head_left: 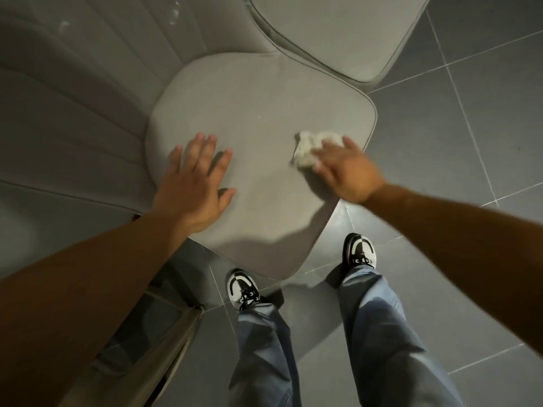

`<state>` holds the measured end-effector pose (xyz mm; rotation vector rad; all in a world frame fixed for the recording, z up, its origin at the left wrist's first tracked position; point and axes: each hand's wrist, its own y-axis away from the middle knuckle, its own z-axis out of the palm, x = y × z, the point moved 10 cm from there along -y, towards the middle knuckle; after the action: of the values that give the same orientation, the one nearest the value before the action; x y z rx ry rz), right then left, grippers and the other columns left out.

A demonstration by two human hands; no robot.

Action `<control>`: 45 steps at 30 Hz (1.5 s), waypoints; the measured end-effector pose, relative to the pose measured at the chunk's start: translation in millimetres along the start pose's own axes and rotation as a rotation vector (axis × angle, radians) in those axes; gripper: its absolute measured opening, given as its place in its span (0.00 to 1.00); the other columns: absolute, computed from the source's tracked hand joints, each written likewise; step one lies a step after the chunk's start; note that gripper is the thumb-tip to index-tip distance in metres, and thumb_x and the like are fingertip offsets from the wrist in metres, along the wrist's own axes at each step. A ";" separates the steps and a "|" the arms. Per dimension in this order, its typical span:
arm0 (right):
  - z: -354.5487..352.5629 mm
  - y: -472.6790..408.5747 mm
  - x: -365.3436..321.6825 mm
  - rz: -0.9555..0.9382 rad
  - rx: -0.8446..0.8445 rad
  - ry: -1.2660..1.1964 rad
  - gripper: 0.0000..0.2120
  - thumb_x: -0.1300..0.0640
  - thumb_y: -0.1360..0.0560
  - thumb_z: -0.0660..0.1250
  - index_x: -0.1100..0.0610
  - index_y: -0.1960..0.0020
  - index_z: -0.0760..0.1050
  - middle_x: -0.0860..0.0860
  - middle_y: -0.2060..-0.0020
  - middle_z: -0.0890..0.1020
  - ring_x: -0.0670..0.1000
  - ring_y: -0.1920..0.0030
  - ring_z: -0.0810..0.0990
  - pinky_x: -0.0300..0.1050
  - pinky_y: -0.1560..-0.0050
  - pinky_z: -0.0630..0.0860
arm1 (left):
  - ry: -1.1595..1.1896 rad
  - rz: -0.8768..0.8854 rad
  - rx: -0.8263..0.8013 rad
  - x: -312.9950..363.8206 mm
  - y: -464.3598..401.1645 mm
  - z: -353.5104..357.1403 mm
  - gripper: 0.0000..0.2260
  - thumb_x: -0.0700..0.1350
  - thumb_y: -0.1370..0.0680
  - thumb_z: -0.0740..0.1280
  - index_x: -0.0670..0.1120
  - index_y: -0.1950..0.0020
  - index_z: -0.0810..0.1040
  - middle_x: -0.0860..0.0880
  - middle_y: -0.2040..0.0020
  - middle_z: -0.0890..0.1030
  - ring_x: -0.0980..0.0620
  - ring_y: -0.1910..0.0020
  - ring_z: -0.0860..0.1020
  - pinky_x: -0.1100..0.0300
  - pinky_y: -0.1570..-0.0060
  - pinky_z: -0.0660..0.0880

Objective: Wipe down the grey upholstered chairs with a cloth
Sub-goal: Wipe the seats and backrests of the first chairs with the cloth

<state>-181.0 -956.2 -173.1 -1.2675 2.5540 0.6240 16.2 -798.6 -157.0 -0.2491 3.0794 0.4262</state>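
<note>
Left hand (196,183) flat, fingers spread wide, pressed on the seat cushion (258,113) near its left edge. Right hand (345,168) clutching a crumpled white cloth (308,148) by the right edge; smooth grey fabric.

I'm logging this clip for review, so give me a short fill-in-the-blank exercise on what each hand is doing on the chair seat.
1. The right hand presses a crumpled ____ onto the seat cushion.
2. The left hand lies ____ on the cushion, fingers spread, holding nothing.
3. The cloth sits near the cushion's ____ edge, as the person sees it.
4. Under the chair, the floor is covered in grey ____.

Missing words: cloth; flat; right; tiles
</note>
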 end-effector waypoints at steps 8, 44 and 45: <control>90.3 144.9 -122.6 -0.118 -0.133 -0.333 0.17 0.47 0.18 0.53 0.49 0.39 0.77 0.50 0.46 0.84 0.52 0.43 0.81 0.49 0.38 0.75 | -0.065 -0.085 -0.184 -3.9 4.3 33.2 0.36 0.67 0.20 0.43 0.50 0.17 0.49 0.43 0.16 0.46 0.42 0.18 0.40 0.41 0.24 0.36; -155.6 -130.8 -444.2 -0.341 0.673 -0.899 0.22 0.52 0.17 0.53 0.49 0.24 0.57 0.49 0.23 0.57 0.52 0.22 0.51 0.61 0.25 0.55 | -0.132 -0.069 0.764 -260.4 115.5 -313.0 0.33 0.52 0.18 0.58 0.29 0.23 0.58 0.30 0.21 0.57 0.34 0.20 0.55 0.40 0.22 0.56; -153.9 -129.9 -449.7 -0.376 0.698 -0.838 0.22 0.52 0.17 0.52 0.50 0.23 0.56 0.50 0.23 0.57 0.54 0.21 0.50 0.64 0.25 0.53 | -0.110 -0.050 0.780 -259.7 116.3 -313.1 0.34 0.53 0.19 0.59 0.29 0.23 0.57 0.30 0.22 0.57 0.34 0.20 0.55 0.40 0.22 0.56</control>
<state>192.2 -781.4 97.0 -0.9098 1.5611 0.0974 253.6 -733.1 187.1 -0.2546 2.8453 -0.7252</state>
